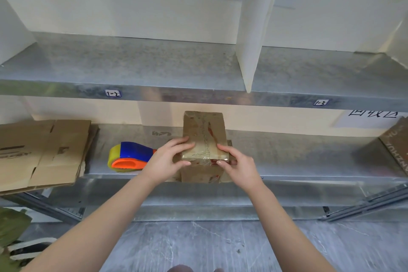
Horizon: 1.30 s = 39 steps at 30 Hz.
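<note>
A small brown cardboard box (pixel 204 132), sealed along its top with clear tape, stands on the lower metal shelf (pixel 287 152) near its front edge. My left hand (pixel 170 158) grips the box's near left corner, fingers on top and thumb on the front face. My right hand (pixel 237 163) grips the near right corner the same way. A tape dispenser (pixel 130 157) in blue, orange and yellow lies on the shelf just left of my left hand.
Flattened cardboard boxes (pixel 42 152) are stacked at the shelf's left end, overhanging the edge. Another box (pixel 395 146) leans at the far right. The upper metal shelf (pixel 154 66) has white dividers (pixel 254 28). Green fabric (pixel 11 227) lies on the grey floor at lower left.
</note>
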Each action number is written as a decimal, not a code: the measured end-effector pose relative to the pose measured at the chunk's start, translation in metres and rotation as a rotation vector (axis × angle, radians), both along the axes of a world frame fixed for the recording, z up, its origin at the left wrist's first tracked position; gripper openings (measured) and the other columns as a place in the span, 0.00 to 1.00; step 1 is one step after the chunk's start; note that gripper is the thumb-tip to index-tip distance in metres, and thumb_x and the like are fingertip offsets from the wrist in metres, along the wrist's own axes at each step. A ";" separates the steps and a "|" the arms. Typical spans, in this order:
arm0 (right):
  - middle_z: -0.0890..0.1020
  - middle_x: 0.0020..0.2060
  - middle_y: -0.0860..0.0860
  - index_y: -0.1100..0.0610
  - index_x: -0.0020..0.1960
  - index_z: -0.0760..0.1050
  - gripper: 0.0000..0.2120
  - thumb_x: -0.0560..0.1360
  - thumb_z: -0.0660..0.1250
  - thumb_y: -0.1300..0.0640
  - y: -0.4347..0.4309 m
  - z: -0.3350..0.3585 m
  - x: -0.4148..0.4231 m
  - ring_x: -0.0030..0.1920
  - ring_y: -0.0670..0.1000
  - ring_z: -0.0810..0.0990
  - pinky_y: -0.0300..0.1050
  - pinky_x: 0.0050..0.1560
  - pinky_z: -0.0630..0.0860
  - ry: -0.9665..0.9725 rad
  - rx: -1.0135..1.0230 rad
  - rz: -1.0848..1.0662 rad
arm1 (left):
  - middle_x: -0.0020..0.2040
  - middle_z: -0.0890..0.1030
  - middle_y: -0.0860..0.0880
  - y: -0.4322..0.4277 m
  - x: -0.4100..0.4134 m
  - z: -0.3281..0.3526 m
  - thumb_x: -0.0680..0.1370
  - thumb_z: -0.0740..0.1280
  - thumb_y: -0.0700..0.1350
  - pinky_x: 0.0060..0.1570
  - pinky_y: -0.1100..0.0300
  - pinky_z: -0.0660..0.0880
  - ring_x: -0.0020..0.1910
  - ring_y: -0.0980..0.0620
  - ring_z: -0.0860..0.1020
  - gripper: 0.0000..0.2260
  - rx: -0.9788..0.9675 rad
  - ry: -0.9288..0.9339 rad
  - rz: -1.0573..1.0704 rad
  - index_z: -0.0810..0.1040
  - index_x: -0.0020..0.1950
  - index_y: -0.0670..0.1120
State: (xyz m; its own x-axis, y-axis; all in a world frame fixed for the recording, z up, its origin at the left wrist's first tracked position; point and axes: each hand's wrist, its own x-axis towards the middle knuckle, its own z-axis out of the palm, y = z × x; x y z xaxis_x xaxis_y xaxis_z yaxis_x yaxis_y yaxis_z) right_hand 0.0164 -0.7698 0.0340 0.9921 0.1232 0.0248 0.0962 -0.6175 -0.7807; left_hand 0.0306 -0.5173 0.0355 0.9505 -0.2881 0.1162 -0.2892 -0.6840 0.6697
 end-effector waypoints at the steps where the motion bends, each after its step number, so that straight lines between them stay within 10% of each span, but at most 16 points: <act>1: 0.82 0.38 0.43 0.43 0.65 0.76 0.21 0.73 0.73 0.54 0.001 0.000 -0.001 0.31 0.40 0.75 0.31 0.40 0.72 -0.009 -0.007 -0.016 | 0.73 0.67 0.57 -0.001 0.000 0.001 0.74 0.73 0.49 0.70 0.64 0.60 0.71 0.59 0.64 0.24 0.008 -0.004 0.006 0.73 0.69 0.57; 6: 0.81 0.52 0.36 0.41 0.62 0.76 0.20 0.72 0.75 0.49 0.005 0.003 -0.003 0.52 0.35 0.79 0.28 0.54 0.73 0.085 0.150 -0.030 | 0.72 0.67 0.56 -0.005 -0.003 0.003 0.76 0.70 0.50 0.71 0.60 0.63 0.70 0.60 0.64 0.19 -0.060 0.056 0.031 0.76 0.67 0.54; 12: 0.78 0.39 0.37 0.48 0.60 0.78 0.15 0.74 0.73 0.51 0.016 0.003 -0.002 0.37 0.34 0.76 0.28 0.40 0.69 -0.017 0.079 -0.104 | 0.69 0.67 0.52 -0.029 -0.008 0.006 0.76 0.70 0.50 0.67 0.56 0.67 0.66 0.52 0.70 0.17 0.054 -0.009 0.109 0.75 0.64 0.52; 17: 0.82 0.53 0.47 0.47 0.63 0.74 0.17 0.76 0.69 0.46 0.019 -0.007 0.001 0.47 0.46 0.80 0.41 0.50 0.76 -0.039 0.001 -0.063 | 0.61 0.70 0.53 -0.035 -0.005 0.007 0.72 0.74 0.51 0.64 0.49 0.71 0.62 0.50 0.71 0.18 0.000 -0.028 0.178 0.76 0.59 0.52; 22: 0.80 0.54 0.44 0.39 0.52 0.74 0.07 0.75 0.68 0.43 0.014 0.002 -0.002 0.55 0.45 0.77 0.38 0.55 0.73 0.042 0.092 -0.090 | 0.71 0.61 0.54 -0.015 -0.003 0.015 0.68 0.75 0.61 0.72 0.54 0.62 0.70 0.56 0.62 0.42 -0.373 0.354 0.223 0.58 0.76 0.56; 28: 0.77 0.51 0.51 0.49 0.75 0.58 0.37 0.73 0.73 0.48 0.025 0.010 -0.023 0.52 0.47 0.79 0.42 0.51 0.78 0.307 0.404 -0.202 | 0.63 0.74 0.52 -0.009 -0.015 0.010 0.72 0.74 0.40 0.58 0.59 0.74 0.63 0.52 0.74 0.30 -0.577 0.491 0.287 0.64 0.70 0.51; 31: 0.76 0.60 0.51 0.53 0.71 0.65 0.29 0.74 0.73 0.58 0.019 0.009 -0.029 0.58 0.52 0.79 0.52 0.53 0.80 0.423 0.553 -0.213 | 0.63 0.72 0.49 -0.012 -0.023 0.015 0.71 0.75 0.40 0.52 0.60 0.75 0.60 0.53 0.74 0.35 -0.663 0.549 0.267 0.59 0.71 0.54; 35: 0.73 0.64 0.51 0.52 0.66 0.64 0.31 0.67 0.69 0.68 0.010 0.017 -0.041 0.60 0.50 0.77 0.40 0.40 0.77 0.401 0.627 -0.166 | 0.70 0.66 0.50 -0.013 -0.028 0.031 0.66 0.74 0.63 0.65 0.48 0.71 0.66 0.50 0.71 0.37 -0.590 0.490 0.220 0.60 0.71 0.69; 39: 0.72 0.60 0.44 0.45 0.70 0.59 0.40 0.64 0.70 0.67 0.009 0.033 -0.052 0.60 0.40 0.72 0.36 0.45 0.77 0.197 0.549 -0.110 | 0.69 0.68 0.56 -0.016 -0.038 0.051 0.73 0.74 0.46 0.63 0.55 0.73 0.68 0.56 0.70 0.30 -0.731 0.381 0.085 0.64 0.68 0.64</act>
State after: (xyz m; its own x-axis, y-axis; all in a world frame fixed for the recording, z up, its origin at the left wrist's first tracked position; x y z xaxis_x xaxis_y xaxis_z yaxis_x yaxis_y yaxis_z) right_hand -0.0354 -0.7605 0.0668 0.9907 0.0404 -0.1298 -0.1244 -0.1160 -0.9854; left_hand -0.0071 -0.5330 0.0863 0.9778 -0.1902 -0.0882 0.0806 -0.0472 0.9956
